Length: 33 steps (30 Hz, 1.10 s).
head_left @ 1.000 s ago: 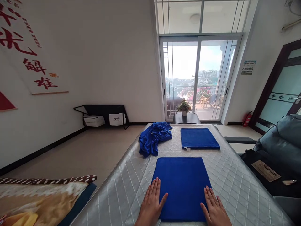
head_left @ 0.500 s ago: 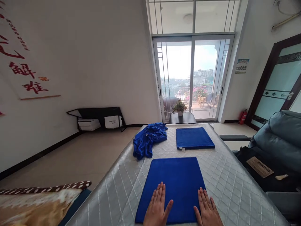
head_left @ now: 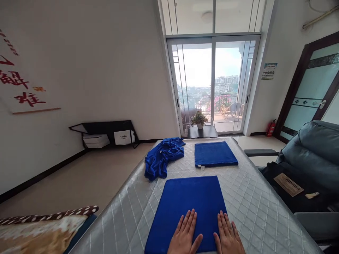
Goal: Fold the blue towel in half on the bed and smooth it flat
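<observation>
A folded blue towel (head_left: 182, 197) lies flat on the quilted mattress (head_left: 122, 225) right in front of me. On its near middle part rests my left hand (head_left: 185, 234), palm down with the fingers stretched out. My right hand (head_left: 227, 233) lies flat at the towel's right edge, its outer fingers reaching over onto the mattress. Neither hand holds anything. Farther off is a second folded blue towel (head_left: 215, 153) with a small white tag at its near edge. To the left of that one, a crumpled blue towel (head_left: 164, 157) lies in a loose heap.
A dark armchair (head_left: 312, 151) stands to the right, with a brown card (head_left: 288, 184) and a brush-like item on it. A potted plant (head_left: 199, 119) sits on a chair beyond the mattress. A patterned blanket (head_left: 47, 233) lies at lower left. White boxes (head_left: 95, 141) stand by the wall.
My left hand has slid to the right across the folded towel, closer to my right hand. The right hand stays by the right edge. The whole view has shifted slightly.
</observation>
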Motion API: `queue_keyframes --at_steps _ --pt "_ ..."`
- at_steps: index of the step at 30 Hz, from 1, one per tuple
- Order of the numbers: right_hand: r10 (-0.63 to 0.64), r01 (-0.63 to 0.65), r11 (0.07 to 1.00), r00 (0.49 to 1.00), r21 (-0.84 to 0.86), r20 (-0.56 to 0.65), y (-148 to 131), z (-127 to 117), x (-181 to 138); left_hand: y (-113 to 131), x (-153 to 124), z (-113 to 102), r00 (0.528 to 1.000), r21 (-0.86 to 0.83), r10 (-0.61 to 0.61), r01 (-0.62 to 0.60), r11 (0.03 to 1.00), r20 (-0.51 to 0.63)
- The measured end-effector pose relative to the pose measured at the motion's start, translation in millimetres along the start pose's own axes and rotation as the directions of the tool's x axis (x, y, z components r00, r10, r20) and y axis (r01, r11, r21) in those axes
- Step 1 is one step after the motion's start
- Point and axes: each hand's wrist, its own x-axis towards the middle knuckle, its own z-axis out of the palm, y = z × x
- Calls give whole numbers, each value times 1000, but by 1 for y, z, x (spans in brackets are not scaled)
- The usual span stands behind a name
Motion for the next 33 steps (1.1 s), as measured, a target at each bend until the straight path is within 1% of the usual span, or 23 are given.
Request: queue_keyframes --at_steps 2,5,7,9,11,14,19,21,23,27,29,31,33 --pt "6 -6 1000 1000 8 3 -1 0 -1 -23 -20 -6 990 22 -138 137 990 40" --pt "24 -24 1000 999 0 23 -2 -2 -1 -52 -50 -13 951 42 -301 299 953 68" --pt "29 -29 1000 999 -3 35 -4 -4 -2 -65 -67 -16 935 43 -354 352 935 37" --pt "33 -32 999 999 -4 34 -4 -7 -3 -72 -78 -18 924 30 -381 381 924 16" --pt "34 -34 999 999 -13 28 -4 -9 -3 -73 -83 -18 910 12 -415 414 910 29" --pt "34 -32 999 999 -39 32 -4 -12 -4 -71 -83 -16 890 -9 -453 454 891 48" --pt "58 -53 996 996 -76 73 -8 -20 -5 -68 -82 -9 895 -21 -445 445 895 -34" --pt "88 -78 992 992 -103 92 -11 -26 -4 -67 -82 -7 898 -25 -438 437 899 -43" --pt "93 -83 990 992 -117 81 -16 -36 -1 -65 -81 -7 895 -32 -444 443 896 -41" --pt "33 -31 993 999 -110 18 -32 -64 18 -59 -80 -9 885 -48 -460 457 888 -69" --pt "11 -9 991 1000 -131 18 -40 -74 34 -57 -80 -11 884 -53 -460 457 888 -81" --pt "14 -9 986 1000 -167 28 -43 -77 51 -57 -83 -13 879 -52 -470 468 882 -75" --pt "35 -28 980 999 -196 37 -41 -72 65 -59 -84 -16 865 -46 -499 497 867 -48"
